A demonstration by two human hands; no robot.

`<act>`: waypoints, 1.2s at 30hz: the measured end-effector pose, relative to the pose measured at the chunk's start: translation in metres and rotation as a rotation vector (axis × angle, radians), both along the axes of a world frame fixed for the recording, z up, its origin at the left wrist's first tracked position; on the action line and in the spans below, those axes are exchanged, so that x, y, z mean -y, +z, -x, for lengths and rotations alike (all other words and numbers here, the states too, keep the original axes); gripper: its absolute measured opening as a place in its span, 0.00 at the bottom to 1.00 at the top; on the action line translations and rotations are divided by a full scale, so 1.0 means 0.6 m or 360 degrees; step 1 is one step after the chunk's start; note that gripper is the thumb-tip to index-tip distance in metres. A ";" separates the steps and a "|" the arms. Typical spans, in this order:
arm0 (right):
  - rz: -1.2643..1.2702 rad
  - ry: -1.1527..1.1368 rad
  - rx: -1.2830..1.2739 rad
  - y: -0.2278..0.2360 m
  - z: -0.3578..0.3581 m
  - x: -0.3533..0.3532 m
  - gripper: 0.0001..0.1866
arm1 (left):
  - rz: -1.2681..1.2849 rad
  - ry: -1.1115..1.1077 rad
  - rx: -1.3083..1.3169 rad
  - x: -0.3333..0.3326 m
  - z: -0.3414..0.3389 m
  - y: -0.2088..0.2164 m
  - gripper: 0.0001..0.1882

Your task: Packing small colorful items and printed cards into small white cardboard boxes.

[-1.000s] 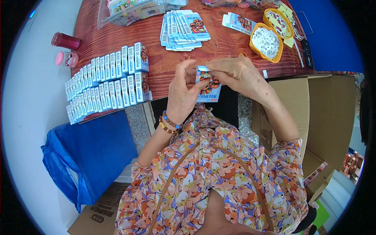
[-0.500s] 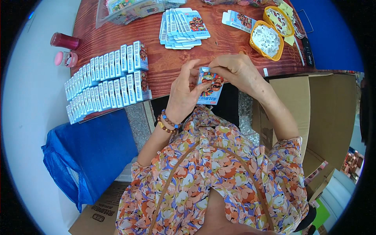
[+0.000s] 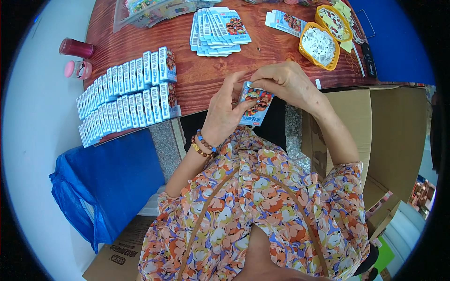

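Note:
Just off the table's front edge I hold a small light-blue cardboard box (image 3: pixel 253 115) with a colourful cartoon picture on its front. My left hand (image 3: pixel 222 114) grips its left side, the thumb lying across the front. At its top end, the fingers of my right hand (image 3: pixel 284 80) are pinched on the edge; they hide most of the flap there. On the table, two rows of similar boxes (image 3: pixel 140 110) stand upright on the left. Flattened cartons (image 3: pixel 218 35) lie in an overlapping stack beyond my hands.
A single flat carton (image 3: pixel 287 23) lies near two yellow baskets (image 3: pixel 336 55) holding small printed pieces. A clear plastic bin (image 3: pixel 161 18) stands at the back. Left are a dark red cup (image 3: pixel 77 48) and a pink-lidded jar (image 3: pixel 83 70). An open cardboard box (image 3: pixel 393 122) is at right.
The box in my hands has tilted slightly and shifted a little to the right. My left hand's fingers have moved slightly; my right hand still pinches the top end.

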State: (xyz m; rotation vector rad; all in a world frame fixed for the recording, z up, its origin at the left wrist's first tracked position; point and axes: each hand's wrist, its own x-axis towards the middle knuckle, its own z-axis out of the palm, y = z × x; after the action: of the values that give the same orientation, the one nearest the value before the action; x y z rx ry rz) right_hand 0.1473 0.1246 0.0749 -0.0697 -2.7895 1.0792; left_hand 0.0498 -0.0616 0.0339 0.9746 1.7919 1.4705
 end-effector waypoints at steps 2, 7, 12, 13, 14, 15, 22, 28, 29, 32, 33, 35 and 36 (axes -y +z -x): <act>-0.0005 0.0038 -0.0007 0.004 0.002 -0.002 0.07 | 0.0019 -0.0077 -0.0020 0.001 0.003 0.000 0.33; 0.0015 0.0120 -0.0019 -0.001 0.002 -0.003 0.08 | 0.0048 -0.0138 0.0214 0.004 0.009 -0.002 0.34; -0.0026 0.0084 -0.0101 -0.007 -0.004 -0.001 0.07 | 0.0000 -0.0215 0.0213 0.004 0.018 -0.009 0.34; -0.0024 0.0084 -0.0099 -0.008 -0.006 -0.001 0.07 | 0.0002 -0.0268 0.0225 0.005 0.021 -0.007 0.34; -0.0047 0.0088 -0.0112 -0.008 -0.007 -0.001 0.07 | 0.0004 -0.0319 0.0236 0.005 0.024 -0.007 0.33; -0.0071 0.0093 -0.0124 -0.009 -0.008 -0.001 0.07 | 0.0004 -0.0319 0.0237 0.004 0.025 -0.014 0.33; -0.0091 0.0122 -0.0119 -0.009 -0.008 0.001 0.07 | -0.0049 -0.0296 0.0419 0.004 0.023 -0.023 0.32; 0.0118 -0.0063 -0.0194 -0.024 -0.022 0.029 0.10 | -0.0117 -0.0039 0.0371 -0.003 0.009 -0.025 0.28; 0.0114 -0.0093 -0.0196 -0.033 -0.027 0.035 0.12 | -0.0115 0.0057 0.0389 -0.002 0.006 -0.028 0.27; 0.0298 -0.0146 -0.0209 -0.044 -0.031 0.040 0.16 | -0.0222 0.0086 0.0121 -0.003 0.006 -0.052 0.24; 0.0484 -0.0169 -0.0221 -0.046 -0.031 0.040 0.18 | -0.0223 0.0081 0.0121 -0.002 0.005 -0.051 0.24; 0.0879 -0.0329 -0.0113 -0.056 -0.036 0.033 0.19 | -0.0247 0.0126 0.0505 0.000 0.003 -0.043 0.23; 0.1276 -0.0483 -0.0001 -0.063 -0.039 0.028 0.21 | -0.0252 0.0122 0.0503 -0.001 0.004 -0.040 0.23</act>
State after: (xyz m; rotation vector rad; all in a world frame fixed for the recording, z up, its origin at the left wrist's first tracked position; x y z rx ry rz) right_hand 0.1707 0.1078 0.0374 -0.5488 -2.0614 1.9886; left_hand 0.0477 -0.0610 0.0099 0.7053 1.5177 1.7282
